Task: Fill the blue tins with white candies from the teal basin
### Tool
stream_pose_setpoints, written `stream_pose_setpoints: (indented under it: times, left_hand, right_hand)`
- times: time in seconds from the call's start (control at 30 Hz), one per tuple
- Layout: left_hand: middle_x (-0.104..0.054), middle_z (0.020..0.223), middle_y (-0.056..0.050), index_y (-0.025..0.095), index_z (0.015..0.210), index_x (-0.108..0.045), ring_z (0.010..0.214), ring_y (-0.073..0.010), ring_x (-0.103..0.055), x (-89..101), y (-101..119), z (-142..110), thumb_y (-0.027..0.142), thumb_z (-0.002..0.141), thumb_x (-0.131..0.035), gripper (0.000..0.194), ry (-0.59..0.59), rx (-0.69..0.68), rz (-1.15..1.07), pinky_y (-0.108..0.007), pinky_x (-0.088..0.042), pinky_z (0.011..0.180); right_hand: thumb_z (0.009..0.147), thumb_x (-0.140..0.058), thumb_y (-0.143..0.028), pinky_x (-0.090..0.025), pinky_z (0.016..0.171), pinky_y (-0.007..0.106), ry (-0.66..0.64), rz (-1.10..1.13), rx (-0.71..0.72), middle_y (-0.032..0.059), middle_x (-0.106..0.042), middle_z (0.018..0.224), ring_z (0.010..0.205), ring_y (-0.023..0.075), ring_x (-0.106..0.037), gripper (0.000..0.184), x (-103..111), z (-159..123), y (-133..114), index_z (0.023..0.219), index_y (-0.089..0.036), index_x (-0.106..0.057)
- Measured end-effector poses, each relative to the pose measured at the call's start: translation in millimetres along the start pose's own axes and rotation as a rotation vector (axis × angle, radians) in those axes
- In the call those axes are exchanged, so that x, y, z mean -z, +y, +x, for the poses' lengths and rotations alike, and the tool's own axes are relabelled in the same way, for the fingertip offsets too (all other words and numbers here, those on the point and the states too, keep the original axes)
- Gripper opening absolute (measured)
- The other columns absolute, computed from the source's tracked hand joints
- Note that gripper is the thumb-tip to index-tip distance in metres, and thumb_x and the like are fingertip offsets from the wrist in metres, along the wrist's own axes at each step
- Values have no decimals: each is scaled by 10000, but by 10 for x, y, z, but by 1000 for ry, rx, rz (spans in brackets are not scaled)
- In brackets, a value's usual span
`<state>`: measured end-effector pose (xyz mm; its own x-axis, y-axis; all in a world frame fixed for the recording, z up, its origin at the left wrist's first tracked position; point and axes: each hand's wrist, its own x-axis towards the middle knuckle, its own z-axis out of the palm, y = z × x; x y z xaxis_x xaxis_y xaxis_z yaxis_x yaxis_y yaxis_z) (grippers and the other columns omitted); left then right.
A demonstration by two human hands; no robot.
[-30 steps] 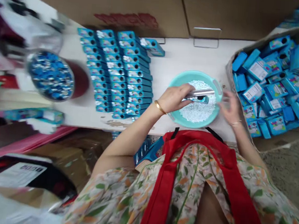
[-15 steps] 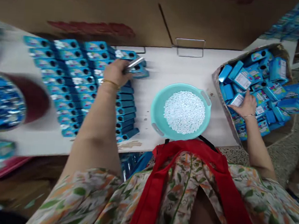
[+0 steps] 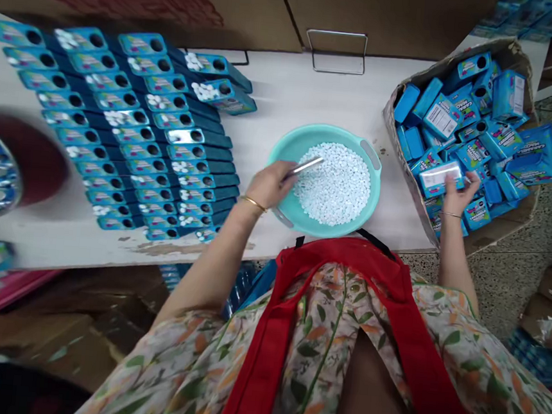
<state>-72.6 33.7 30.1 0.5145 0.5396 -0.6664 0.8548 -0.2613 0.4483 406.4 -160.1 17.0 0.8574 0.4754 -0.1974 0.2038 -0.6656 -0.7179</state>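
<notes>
My left hand (image 3: 272, 184) is closed around a slim silver metal tool (image 3: 310, 164), perhaps a scoop. Its tip is over the small white pellets (image 3: 338, 190) heaped in a turquoise basin (image 3: 284, 146). At the right, my right hand (image 3: 458, 196) grips a small blue box (image 3: 437, 180) with a pale panel facing up, its thumb and fingers around one end. This box rests at the top of many like it in an open carton (image 3: 393, 124). To the left, rows of blue boxes (image 3: 174, 121) with round dark holes lie on the table; white pellets show at several.
A white table (image 3: 271, 94) runs across the scene. Large cardboard boxes (image 3: 245, 11) with metal wire handles stand along its back. A dark red tub (image 3: 42, 170) of shiny blue packets sits at the left, and a pink edge (image 3: 12, 293) shows below it.
My left hand has moved right, from the box rows to the basin, with the metal tool. My right hand has taken hold of a blue box. The camera view has shifted slightly.
</notes>
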Motion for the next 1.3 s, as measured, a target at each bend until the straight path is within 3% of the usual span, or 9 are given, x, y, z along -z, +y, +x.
stream_pose_setpoints:
  times: [0.1,0.27,0.47,0.63,0.73,0.83,0.93,1.13,1.3]
  left_hand:
    - [-702,1441,-173,179,1511,-601,1347,-326,-674,-208,199,-332,377,1106,-404,492,-116,37,125,-430,-563,1114]
    - [-722,1358,-181,187,1364,-678,1264,-348,-724,-423,479,-679,309,1117,-472,343,-324,138,260,-402,-573,979]
    - [-646,1501,-230,118,1427,-590,1337,-325,-678,-909,900,-199,218,1143,-459,328,-245,181,-2,-380,-516,1047]
    - [-620,1545,-222,137,1422,-583,1357,-303,-633,-1254,1149,384,228,1158,-426,321,-68,187,-194,-367,-476,1086]
    - [-597,1584,-225,106,1499,-548,1418,-289,-592,-1323,1180,523,225,1163,-402,385,-20,146,-234,-348,-445,1154]
    - [-617,1564,-220,89,1546,-547,1439,-288,-584,-1218,994,450,255,1163,-416,437,-32,35,-209,-350,-419,1213]
    - [-643,1520,-200,141,1547,-577,1429,-304,-588,-983,653,358,319,1169,-407,451,-18,-6,-108,-386,-433,1211]
    - [-602,1583,-217,159,1573,-540,1466,-330,-550,-798,339,639,245,1162,-341,464,117,192,-28,-457,-417,1220]
    - [-613,1577,-228,125,1602,-536,1440,-336,-567,-1113,705,617,176,1134,-316,520,-54,23,-26,-446,-437,1181]
  right_hand:
    - [774,-729,-835,-618,1180,612,-127,417,-176,106,-732,1332,1315,318,-733,741,106,-129,-184,1244,-267,-653]
    - [866,-714,-778,-737,831,478,-642,612,-446,44,-819,1031,1037,277,-803,496,130,-784,-510,1004,-302,-743]
    - [807,-813,-677,-691,659,392,-891,704,-691,27,-836,993,735,197,-726,427,-35,-1493,-683,974,-289,-750]
    - [658,-987,-622,-692,762,381,-789,573,-499,-9,-817,923,816,214,-758,531,-29,-1448,-796,1020,-306,-761]
    - [578,-1070,-507,-633,681,292,-782,417,-328,-66,-766,834,716,155,-689,531,87,-1268,-896,976,-308,-780]
    - [596,-1071,-449,-555,561,262,-987,292,-230,-71,-727,771,633,137,-613,472,197,-1154,-1027,934,-278,-789]
    - [578,-1080,-460,-543,547,257,-1109,325,-307,-68,-710,748,620,139,-613,518,191,-1232,-1147,916,-267,-739]
    - [700,-975,-674,-690,777,401,-1059,517,-527,-31,-753,914,802,213,-728,599,-45,-1649,-1130,1029,-321,-619]
    - [723,-953,-690,-653,1049,441,-871,320,-109,6,-748,1098,1047,244,-732,663,-213,-1526,-817,1181,-331,-636]
